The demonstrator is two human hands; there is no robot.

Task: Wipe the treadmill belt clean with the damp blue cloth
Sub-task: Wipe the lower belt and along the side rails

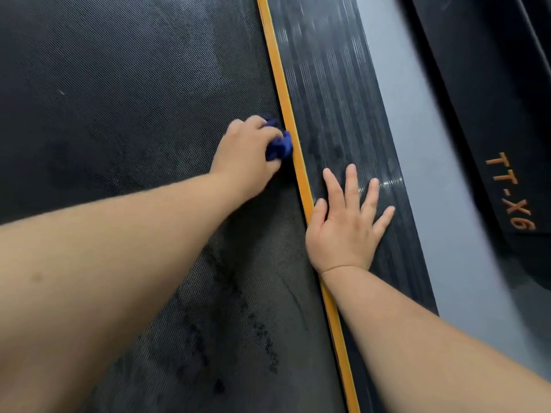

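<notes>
1. My left hand (246,153): fingers curled round the blue cloth, gripping it in a bunch. The hand is on the belt, with the arm reaching in from the lower left.
2. Blue cloth (281,146): crumpled and mostly covered by my left hand. Dark blue folds show past my fingers. It lies on the right edge of the belt and touches the orange strip.
3. Treadmill belt (119,84): black with a fine dotted weave, filling the left of the view. Paler, dull patches show in the upper middle. Darker blotches and specks (238,329) run down the lower part, near the orange strip.
4. Orange strip (277,70): a narrow line running from top centre to the bottom edge, between the belt and the side rail.
5. Side rail (328,99): black with lengthwise ribs, just to the right of the orange strip. Its upper part is blurred.
6. My right hand (348,225): palm down, fingers straight and spread, holding nothing. It rests flat on the side rail, with the thumb against the orange strip.
7. Grey band (417,144): smooth, lying beside the rail on its right. I cannot tell whether it is frame or floor.
8. Black panel (483,84): at the far right, with orange lettering "TT-X6" (510,192).
</notes>
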